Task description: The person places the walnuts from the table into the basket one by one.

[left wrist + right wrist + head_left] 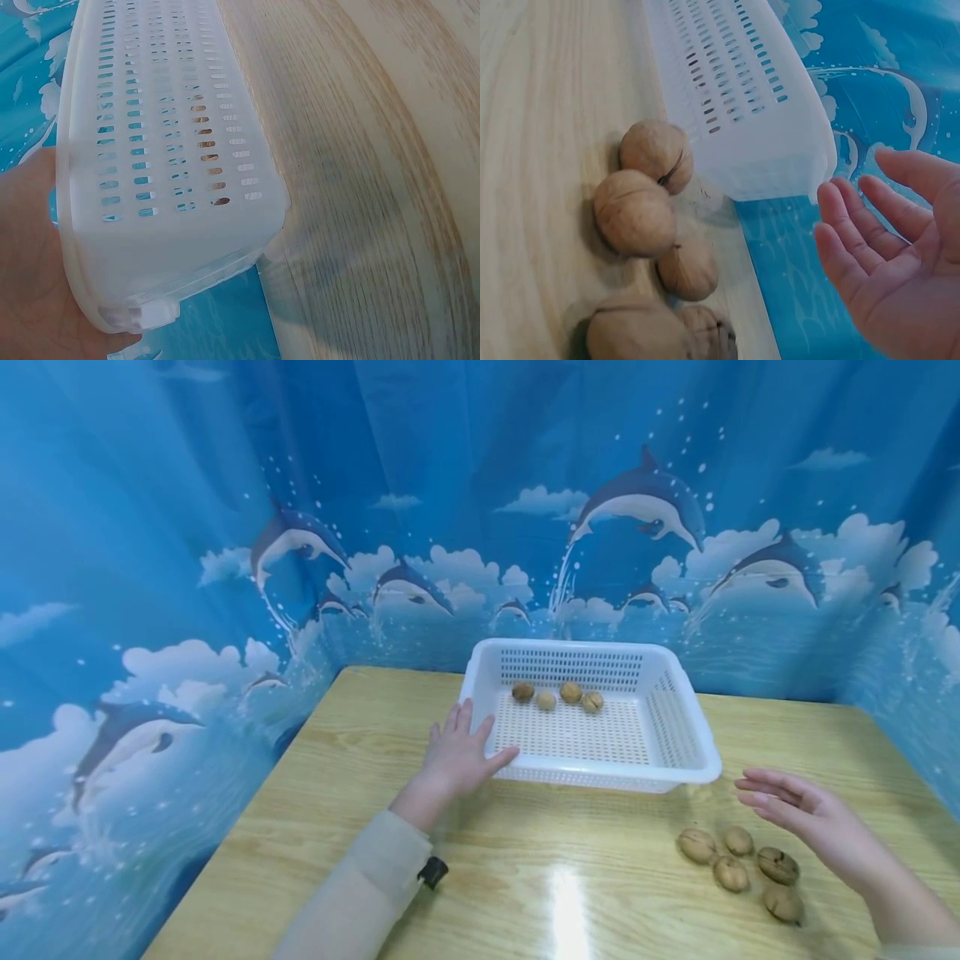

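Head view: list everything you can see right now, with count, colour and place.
basket: one, white perforated plastic, far middle of the table.
walnuts in the basket: four, brown, in a row near its far wall.
walnuts on the table: five, brown, clustered on the near right, in front of the basket's right corner.
table: one, light wood grain, glare near the front edge.
curtain: blue with dolphins and clouds, behind and on both sides.
left hand: open, fingers straight against the basket's near left corner; beige sleeve.
right hand: open, empty, above the table right of the loose walnuts.
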Demonstrator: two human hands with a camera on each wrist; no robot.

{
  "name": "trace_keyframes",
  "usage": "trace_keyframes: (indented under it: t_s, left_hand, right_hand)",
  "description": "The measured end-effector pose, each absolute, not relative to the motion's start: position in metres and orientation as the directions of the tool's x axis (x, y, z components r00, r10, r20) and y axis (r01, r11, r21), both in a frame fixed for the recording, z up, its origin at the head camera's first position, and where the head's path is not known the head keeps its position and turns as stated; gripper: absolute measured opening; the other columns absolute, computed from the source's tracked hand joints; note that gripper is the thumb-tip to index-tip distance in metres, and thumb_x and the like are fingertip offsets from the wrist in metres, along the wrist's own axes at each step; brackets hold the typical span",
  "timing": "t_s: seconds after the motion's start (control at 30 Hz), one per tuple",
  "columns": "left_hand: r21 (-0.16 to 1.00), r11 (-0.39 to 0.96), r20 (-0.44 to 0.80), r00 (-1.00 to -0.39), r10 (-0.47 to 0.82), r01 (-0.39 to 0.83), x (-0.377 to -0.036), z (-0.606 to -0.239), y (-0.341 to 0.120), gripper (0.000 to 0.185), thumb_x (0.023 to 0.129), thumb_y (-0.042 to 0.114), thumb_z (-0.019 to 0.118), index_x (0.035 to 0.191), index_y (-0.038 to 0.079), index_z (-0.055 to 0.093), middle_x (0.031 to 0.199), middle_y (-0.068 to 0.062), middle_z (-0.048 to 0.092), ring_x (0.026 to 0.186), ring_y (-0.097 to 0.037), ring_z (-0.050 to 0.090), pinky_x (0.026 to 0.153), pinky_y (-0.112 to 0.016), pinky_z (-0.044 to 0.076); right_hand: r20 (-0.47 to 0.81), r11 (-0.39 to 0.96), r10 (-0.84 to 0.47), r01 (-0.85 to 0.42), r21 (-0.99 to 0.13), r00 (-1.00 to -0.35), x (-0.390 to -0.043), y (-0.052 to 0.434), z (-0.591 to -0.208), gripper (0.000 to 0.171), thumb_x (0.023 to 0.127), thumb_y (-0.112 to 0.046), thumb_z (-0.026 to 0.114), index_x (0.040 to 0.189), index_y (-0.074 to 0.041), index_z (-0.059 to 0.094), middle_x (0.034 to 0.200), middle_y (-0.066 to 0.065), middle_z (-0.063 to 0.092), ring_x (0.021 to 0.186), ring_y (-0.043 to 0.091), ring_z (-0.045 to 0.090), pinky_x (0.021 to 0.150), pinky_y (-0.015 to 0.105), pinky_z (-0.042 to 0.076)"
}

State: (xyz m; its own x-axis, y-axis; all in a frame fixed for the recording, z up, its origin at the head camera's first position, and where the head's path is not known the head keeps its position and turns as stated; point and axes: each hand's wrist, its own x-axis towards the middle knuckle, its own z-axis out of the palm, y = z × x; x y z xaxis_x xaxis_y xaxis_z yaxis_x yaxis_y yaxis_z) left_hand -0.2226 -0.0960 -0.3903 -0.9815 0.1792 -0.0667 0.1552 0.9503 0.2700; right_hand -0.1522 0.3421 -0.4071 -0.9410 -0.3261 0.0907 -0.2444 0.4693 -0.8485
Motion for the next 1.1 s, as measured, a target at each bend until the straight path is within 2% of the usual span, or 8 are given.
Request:
trace_keyframes:
  t_s: [0.17, 0.33, 0.47, 0.53, 0.6, 0.97, 1.03, 1.1]
  left_hand:
    - [0.275, 0.948, -0.057, -0.981, 0.184, 0.162, -0.222, -0.391, -0.095, 0.079, 0.087, 0.071, 0.033, 0.148, 0.020, 0.028, 0.155, -0.012, -0.002, 0.140, -0.033, -0.004, 0.109, -0.056, 0.002]
    - [0.270, 0.950, -0.064, -0.981, 0.183, 0.160, -0.221, -0.390, -0.095, 0.081, 0.086, 0.073, 0.031, 0.148, 0.021, 0.027, 0.155, -0.012, -0.002, 0.141, -0.032, -0.003, 0.109, -0.056, 0.002]
    - [0.268, 0.950, -0.070, -0.981, 0.182, 0.157, -0.220, -0.391, -0.095, 0.080, 0.086, 0.072, 0.032, 0.148, 0.021, 0.028, 0.155, -0.012, -0.001, 0.140, -0.033, -0.003, 0.109, -0.056, 0.003]
    - [0.264, 0.951, -0.068, -0.980, 0.184, 0.160, -0.220, -0.391, -0.096, 0.081, 0.086, 0.072, 0.031, 0.148, 0.020, 0.029, 0.155, -0.012, -0.001, 0.141, -0.033, -0.003, 0.109, -0.056, 0.003]
    - [0.257, 0.952, -0.066, -0.980, 0.187, 0.165, -0.221, -0.392, -0.096, 0.081, 0.086, 0.073, 0.030, 0.148, 0.020, 0.029, 0.155, -0.013, -0.001, 0.141, -0.033, -0.002, 0.109, -0.056, 0.003]
    - [0.272, 0.948, -0.056, -0.981, 0.185, 0.163, -0.221, -0.390, -0.096, 0.077, 0.088, 0.068, 0.035, 0.147, 0.019, 0.029, 0.155, -0.013, -0.001, 0.140, -0.033, -0.003, 0.109, -0.057, 0.003]
    - [0.268, 0.949, -0.058, -0.981, 0.185, 0.163, -0.221, -0.390, -0.096, 0.078, 0.088, 0.069, 0.034, 0.147, 0.019, 0.029, 0.155, -0.012, -0.001, 0.141, -0.033, -0.003, 0.109, -0.057, 0.003]
    - [0.262, 0.950, -0.056, -0.980, 0.189, 0.168, -0.221, -0.389, -0.096, 0.078, 0.088, 0.069, 0.033, 0.147, 0.019, 0.029, 0.155, -0.013, 0.000, 0.141, -0.033, -0.002, 0.109, -0.057, 0.004]
  right_hand:
    - [0.064, 0.550, -0.278, -0.214, -0.808, -0.958, -0.145, 0.350, -0.413, 0.043, 0.100, -0.013, 0.043, 0.134, 0.012, 0.035, 0.118, -0.027, 0.052, 0.102, -0.010, 0.052, 0.076, 0.010, 0.044]
    - [0.031, 0.606, -0.214, -0.157, -0.780, -0.976, -0.139, 0.354, -0.418, 0.045, 0.099, -0.017, 0.046, 0.134, 0.011, 0.037, 0.115, -0.030, 0.050, 0.098, -0.015, 0.048, 0.073, 0.010, 0.044]
    - [-0.056, 0.666, -0.164, -0.069, -0.743, -0.985, -0.133, 0.355, -0.422, 0.051, 0.098, -0.025, 0.048, 0.135, 0.010, 0.037, 0.125, 0.000, 0.055, 0.094, -0.020, 0.042, 0.070, 0.015, 0.047]
    - [-0.117, 0.687, -0.157, -0.023, -0.726, -0.981, -0.130, 0.355, -0.423, 0.055, 0.099, -0.029, 0.047, 0.136, 0.010, 0.035, 0.130, 0.021, 0.049, 0.092, -0.022, 0.040, 0.070, 0.020, 0.049]
    - [-0.159, 0.706, -0.161, -0.001, -0.708, -0.974, -0.129, 0.356, -0.424, 0.058, 0.099, -0.031, 0.047, 0.137, 0.010, 0.033, 0.133, 0.032, 0.041, 0.091, -0.022, 0.037, 0.070, 0.022, 0.049]
    - [-0.142, 0.726, -0.214, -0.060, -0.685, -0.966, -0.129, 0.359, -0.431, 0.055, 0.098, -0.026, 0.049, 0.136, 0.010, 0.035, 0.130, 0.033, 0.044, 0.094, -0.020, 0.038, 0.069, 0.019, 0.046]
    - [-0.153, 0.728, -0.219, -0.057, -0.684, -0.964, -0.129, 0.360, -0.433, 0.056, 0.098, -0.027, 0.049, 0.137, 0.010, 0.034, 0.131, 0.033, 0.043, 0.094, -0.020, 0.038, 0.069, 0.020, 0.046]
    - [-0.182, 0.726, -0.222, -0.038, -0.687, -0.958, -0.129, 0.361, -0.434, 0.058, 0.098, -0.028, 0.048, 0.138, 0.010, 0.032, 0.133, 0.033, 0.041, 0.094, -0.019, 0.038, 0.073, 0.028, 0.050]
